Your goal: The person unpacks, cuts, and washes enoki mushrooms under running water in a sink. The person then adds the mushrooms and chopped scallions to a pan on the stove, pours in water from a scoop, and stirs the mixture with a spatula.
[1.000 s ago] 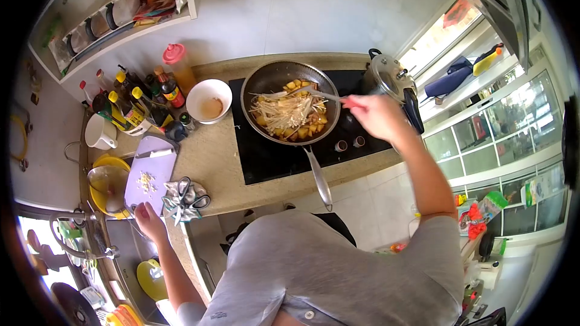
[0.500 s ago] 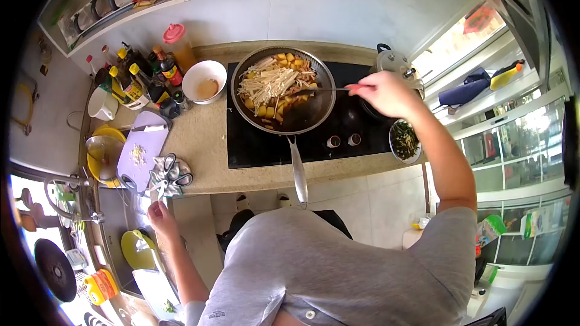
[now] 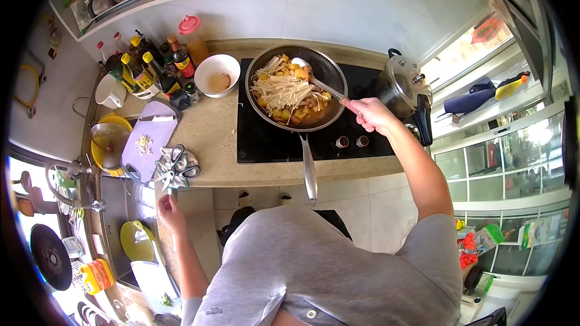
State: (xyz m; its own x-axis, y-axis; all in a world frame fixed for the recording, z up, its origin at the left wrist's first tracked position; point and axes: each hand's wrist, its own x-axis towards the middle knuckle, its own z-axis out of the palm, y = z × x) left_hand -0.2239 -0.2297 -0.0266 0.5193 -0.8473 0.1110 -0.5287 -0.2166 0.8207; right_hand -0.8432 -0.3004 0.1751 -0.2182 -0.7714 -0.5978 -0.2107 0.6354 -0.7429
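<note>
My right hand (image 3: 373, 115) is closed around the reddish grip of a spatula (image 3: 329, 90). Its metal shaft slants into a frying pan (image 3: 345, 93), and a pale, shiny end shows by the far rim. Pale enoki mushrooms (image 3: 281, 90) lie in the pan over yellow chunks (image 3: 284, 114) in brown liquid. The pan's long handle (image 3: 308, 169) points toward me, untouched. By the counter's front edge at the left, my left hand (image 3: 172, 214) hangs with loosely bent fingers and nothing visible in them. Just beyond it, scissors (image 3: 175, 166) rest on a silvery, crumpled-looking holder.
A pressure cooker (image 3: 403, 81) stands right of the pan on the black cooktop (image 3: 266, 151). Left are a white bowl (image 3: 211, 75), several sauce bottles (image 3: 181, 60) and a purple cutting board (image 3: 151, 130) with chopped bits. A sink (image 3: 115, 223) lies at far left.
My right hand has moved left and down, turning the spatula so its end sits near the pan's far rim. Yellow chunks and liquid have shifted. The whole view has slid slightly.
</note>
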